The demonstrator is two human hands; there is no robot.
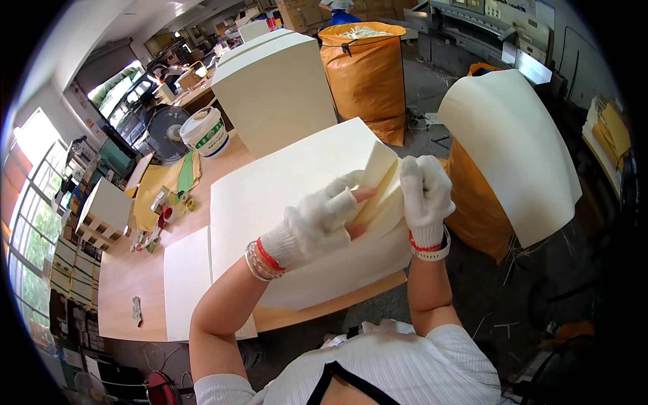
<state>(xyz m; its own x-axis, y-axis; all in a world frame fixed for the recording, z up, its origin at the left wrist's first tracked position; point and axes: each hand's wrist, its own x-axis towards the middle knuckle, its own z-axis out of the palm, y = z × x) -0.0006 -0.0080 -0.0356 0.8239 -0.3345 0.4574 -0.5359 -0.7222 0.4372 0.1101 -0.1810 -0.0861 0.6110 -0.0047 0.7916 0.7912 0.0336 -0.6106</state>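
A stack of large cream paper sheets [270, 175] lies on the table in front of me. Its right side is lifted and bent, with a gap between the upper sheets and those below. My left hand [314, 219], in a white knit glove with some bare fingertips, grips the bent sheets, thumb and finger curled over the paper. At the right edge of the same paper, my right hand [426, 196], also gloved, is closed around it. The paper partly hides the fingertips of both hands.
A tall pale paper stack [277, 94] stands behind. White bucket [204, 131], tape rolls [169, 214] and a smaller sheet pile [187, 283] are on the wooden table [128, 297]. Beyond stands an orange sack [364, 81]; a large curved sheet [513, 148] drapes over another sack [472, 209] at right.
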